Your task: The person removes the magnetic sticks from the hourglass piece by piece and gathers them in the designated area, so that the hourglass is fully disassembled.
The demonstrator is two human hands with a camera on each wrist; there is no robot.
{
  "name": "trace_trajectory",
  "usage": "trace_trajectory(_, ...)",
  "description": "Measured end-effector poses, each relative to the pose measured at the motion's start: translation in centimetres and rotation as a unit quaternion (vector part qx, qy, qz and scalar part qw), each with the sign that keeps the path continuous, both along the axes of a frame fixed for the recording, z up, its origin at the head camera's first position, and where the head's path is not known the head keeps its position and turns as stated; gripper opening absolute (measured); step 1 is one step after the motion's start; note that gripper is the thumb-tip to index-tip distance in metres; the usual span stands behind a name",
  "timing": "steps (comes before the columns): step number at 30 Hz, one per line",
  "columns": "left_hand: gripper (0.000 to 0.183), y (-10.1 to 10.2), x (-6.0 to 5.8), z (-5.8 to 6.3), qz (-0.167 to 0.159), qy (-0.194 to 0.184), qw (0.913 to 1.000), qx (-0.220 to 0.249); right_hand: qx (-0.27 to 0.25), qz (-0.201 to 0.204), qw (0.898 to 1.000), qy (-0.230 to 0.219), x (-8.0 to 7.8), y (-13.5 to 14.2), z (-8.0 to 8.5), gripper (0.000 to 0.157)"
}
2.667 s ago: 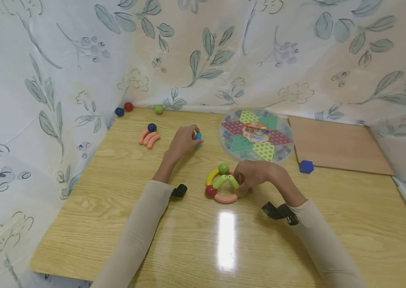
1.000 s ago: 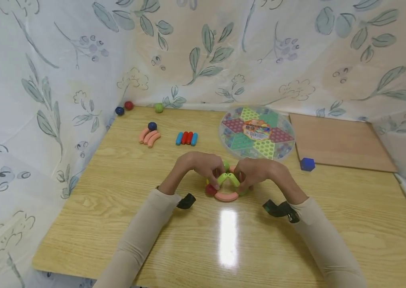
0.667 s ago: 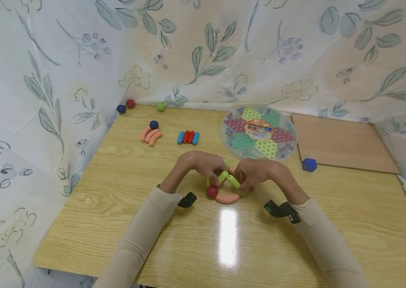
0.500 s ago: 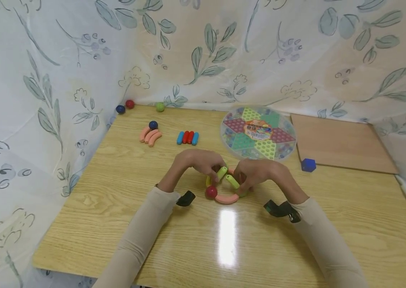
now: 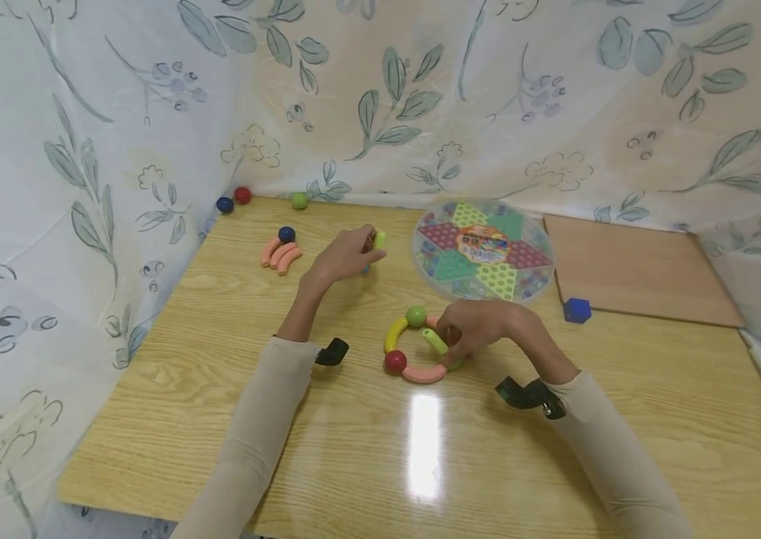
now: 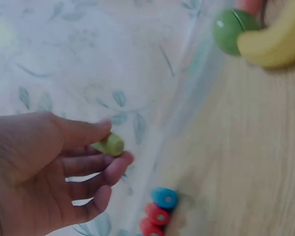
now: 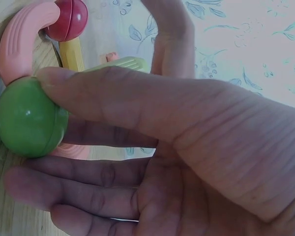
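My left hand (image 5: 343,256) pinches a short lime-green rod (image 5: 380,240) between thumb and fingers. Below it, largely covered by the hand in the head view, lies a row of rods, with blue (image 6: 165,197) and red ones (image 6: 157,214) showing in the left wrist view. My right hand (image 5: 478,323) grips a green ball (image 6: 228,32)-like joint's twin, the near green ball (image 7: 28,118), on a ring of curved pieces. The ring includes a yellow curved piece (image 5: 394,334), a pink one (image 5: 425,374) and a red ball (image 5: 395,362). Another lime-green rod (image 5: 434,340) slants up from the ring's right side.
Pink curved pieces (image 5: 284,258) lie left with a dark blue ball (image 5: 287,235). Red (image 5: 242,195), green (image 5: 299,201) and dark blue balls (image 5: 225,205) line the back edge. A round game board (image 5: 484,251), a brown board (image 5: 643,269) and a blue cube (image 5: 577,311) are right.
My left hand has pulled one lime-green rod off the ring and carried it back and left to the row of rods. The right hand has stayed at the ring.
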State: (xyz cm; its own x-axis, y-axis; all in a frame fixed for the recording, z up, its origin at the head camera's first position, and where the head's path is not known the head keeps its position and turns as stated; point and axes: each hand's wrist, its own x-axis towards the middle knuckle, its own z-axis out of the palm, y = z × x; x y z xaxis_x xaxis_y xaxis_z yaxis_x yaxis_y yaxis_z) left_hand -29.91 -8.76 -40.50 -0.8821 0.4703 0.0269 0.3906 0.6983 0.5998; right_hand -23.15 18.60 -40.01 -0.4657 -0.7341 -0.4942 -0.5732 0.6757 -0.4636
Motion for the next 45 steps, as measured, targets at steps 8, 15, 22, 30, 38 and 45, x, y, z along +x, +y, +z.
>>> trace_trajectory(8, 0.035, 0.3, -1.5, -1.9, 0.077, 0.014, 0.9960, -0.042, -0.009, -0.011, 1.000, -0.026, 0.1, -0.1, 0.1, 0.019)
trace_trajectory(15, 0.045, 1.3, -1.9, -3.3, 0.113, 0.040, 0.9900, -0.074, -0.009, -0.012, 1.000, -0.025, 0.0, 0.0, 0.4, 0.019)
trace_trajectory(22, 0.033, 1.8, -1.8, -3.8, 0.145, 0.050, 0.9859, -0.067, -0.008, -0.019, 0.999, -0.032, 0.2, 0.0, 0.6, 0.018)
trace_trajectory(30, 0.034, 1.6, -1.6, -3.9, 0.137, 0.039, 0.9882, -0.056, -0.002, -0.021, 0.999, -0.035, 0.1, -0.1, 0.3, 0.017)
trace_trajectory(38, 0.040, 1.3, -1.6, -2.7, 0.057, 0.041, 0.9958, -0.059, -0.010, -0.005, 1.000, -0.019, -0.3, 0.1, 0.5, 0.015)
trace_trajectory(45, 0.043, 2.4, 0.5, 0.6, -0.214, -0.048, 0.9746, -0.044, -0.048, 0.011, 0.999, 0.010, -0.5, 0.6, 0.2, 0.018)
